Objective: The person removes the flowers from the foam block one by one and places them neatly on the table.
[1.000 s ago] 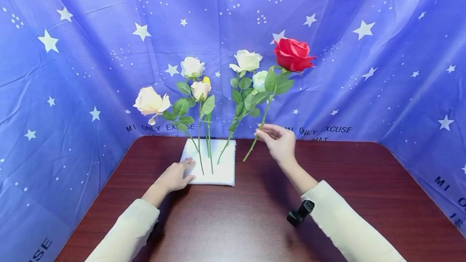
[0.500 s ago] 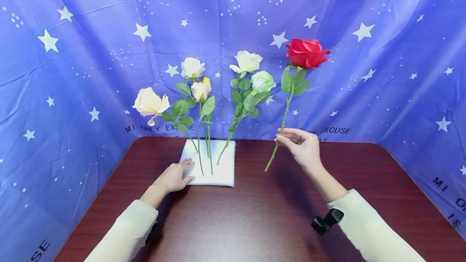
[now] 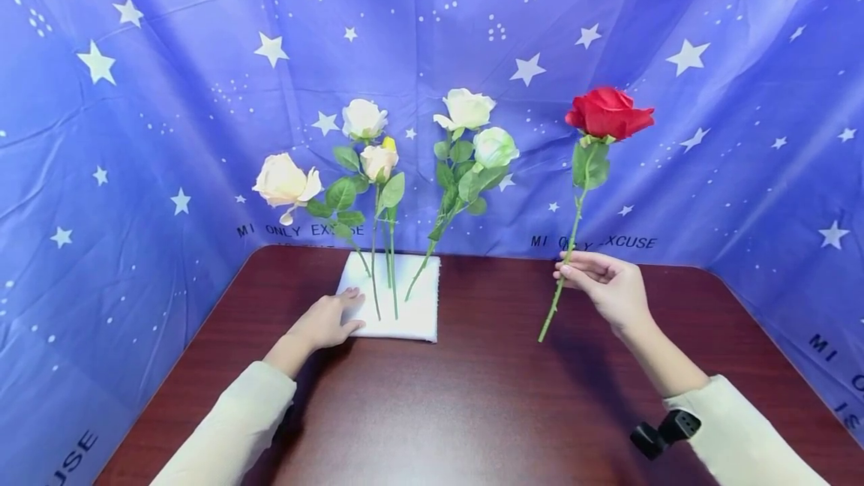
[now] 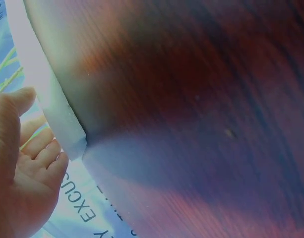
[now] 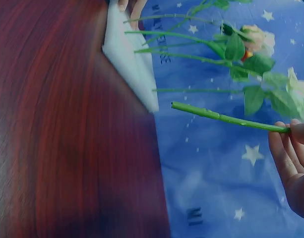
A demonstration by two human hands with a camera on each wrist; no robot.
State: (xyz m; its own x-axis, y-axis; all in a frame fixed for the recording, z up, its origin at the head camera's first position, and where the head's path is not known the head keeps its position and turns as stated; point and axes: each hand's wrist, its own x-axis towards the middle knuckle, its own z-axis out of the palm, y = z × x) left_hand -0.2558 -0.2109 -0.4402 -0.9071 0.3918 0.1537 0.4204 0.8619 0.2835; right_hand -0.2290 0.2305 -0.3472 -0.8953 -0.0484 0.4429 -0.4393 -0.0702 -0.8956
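Observation:
My right hand (image 3: 617,297) pinches the green stem of a red rose (image 3: 610,114) between thumb and fingertips. The rose is upright, leaning slightly right, and its bare stem end (image 5: 194,108) points down, apart from the other flowers. On the left, my left hand (image 3: 325,321) rests its fingers on the left edge of a white foam block (image 3: 420,322). Standing in the block are a peach rose (image 3: 282,180) leaning left, a smaller peach rose (image 3: 379,162), a white rose (image 3: 364,118), a cream rose (image 3: 467,109) and a pale green rose (image 3: 496,147). Something yellow shows behind the smaller peach one.
A dark red-brown wooden table (image 3: 445,411) carries the block near its back edge. Blue cloth (image 3: 418,36) printed with white stars and lettering surrounds the table at the back and sides. A black wrist camera (image 3: 664,433) sits at the right sleeve.
My right hand has moved right and slightly toward me with the red rose, away from the block, uncovering the pale green rose. The left hand has stayed on the block.

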